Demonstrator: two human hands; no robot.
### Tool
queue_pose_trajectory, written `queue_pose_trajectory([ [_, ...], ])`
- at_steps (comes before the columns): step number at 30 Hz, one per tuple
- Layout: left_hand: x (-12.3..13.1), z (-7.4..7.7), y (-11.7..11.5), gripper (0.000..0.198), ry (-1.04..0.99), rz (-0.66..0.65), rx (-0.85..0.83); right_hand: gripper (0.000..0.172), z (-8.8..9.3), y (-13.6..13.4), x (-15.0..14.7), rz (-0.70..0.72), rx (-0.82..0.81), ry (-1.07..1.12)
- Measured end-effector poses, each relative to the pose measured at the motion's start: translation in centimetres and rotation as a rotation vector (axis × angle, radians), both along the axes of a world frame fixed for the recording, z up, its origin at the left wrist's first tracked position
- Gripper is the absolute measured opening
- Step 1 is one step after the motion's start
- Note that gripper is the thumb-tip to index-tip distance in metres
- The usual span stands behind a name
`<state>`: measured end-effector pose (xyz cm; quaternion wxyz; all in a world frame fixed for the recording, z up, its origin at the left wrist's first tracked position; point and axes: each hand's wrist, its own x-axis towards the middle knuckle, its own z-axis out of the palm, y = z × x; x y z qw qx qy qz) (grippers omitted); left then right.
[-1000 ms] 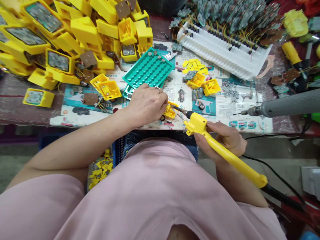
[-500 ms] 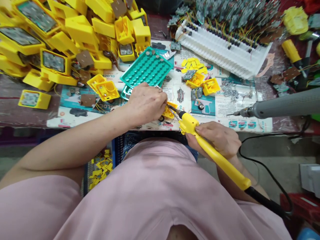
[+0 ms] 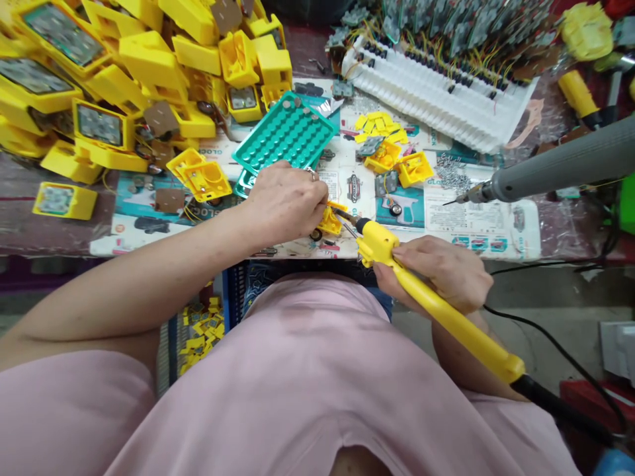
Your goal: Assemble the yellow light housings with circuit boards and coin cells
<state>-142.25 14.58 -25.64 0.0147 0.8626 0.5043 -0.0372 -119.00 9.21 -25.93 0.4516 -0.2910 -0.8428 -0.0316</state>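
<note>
My right hand (image 3: 441, 272) is wrapped round the yellow handle of a soldering iron (image 3: 426, 294), its thumb near the front of the grip. The iron's dark metal tip points left and reaches a small yellow plastic housing (image 3: 331, 219). A thin metal tube sticks out under the iron's front end. My left hand (image 3: 290, 201), palm down with its fingers curled, grips that housing at the table's near edge. Its fingertips and part of the housing are hidden. Just beyond my left hand lies a green tray with round pockets (image 3: 282, 135).
Yellow housings (image 3: 153, 63) are heaped at the back left. A white ribbed rack (image 3: 426, 92) holds wired circuit boards at the back. A grey electric screwdriver (image 3: 540, 162) juts in from the right, above scattered screws (image 3: 451, 173). A black cord (image 3: 550, 324) hangs at lower right.
The soldering iron's rear end and my right hand have shifted slightly right and down. My left hand keeps its grip on the housing. The view has moved a little.
</note>
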Motion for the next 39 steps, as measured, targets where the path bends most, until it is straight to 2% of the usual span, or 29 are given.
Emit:
queue_pose_trajectory([
  [6, 0.3, 0.3, -0.1, 0.039, 0.050, 0.037, -0.042, 0.025, 0.4, -0.1, -0.4, 0.020, -0.038, -0.077],
  [10, 0.3, 0.3, 0.0, 0.039, 0.047, 0.028, -0.038, 0.025, 1.1, 0.3, -0.3, 0.061, 0.007, -0.178],
  [15, 0.3, 0.3, 0.0, 0.041, 0.045, 0.035, -0.055, 0.020, 1.0, 0.4, -0.4, 0.012, 0.035, -0.145],
  [20, 0.4, 0.4, 0.0, 0.043, 0.079, 0.048, -0.074, 0.020, 0.9, 0.2, -0.4, 0.018, -0.012, -0.203],
  [26, 0.1, 0.1, 0.1, 0.040, 0.037, 0.001, -0.022, 0.026, 1.0, 0.5, 0.4, -0.028, 0.024, -0.007],
  [30, -0.1, -0.1, 0.2, 0.037, -0.002, -0.014, 0.008, 0.026, 0.7, 0.7, 0.7, -0.010, 0.036, 0.050],
  [37, 0.0, 0.3, 0.2, 0.035, -0.011, 0.032, -0.040, 0.038, -0.1, 0.1, 1.5, -0.058, -0.074, 0.065],
  [39, 0.0, 0.4, 0.2, 0.036, 0.006, 0.029, -0.055, 0.047, -0.4, -0.1, 1.8, -0.081, -0.182, 0.061],
])
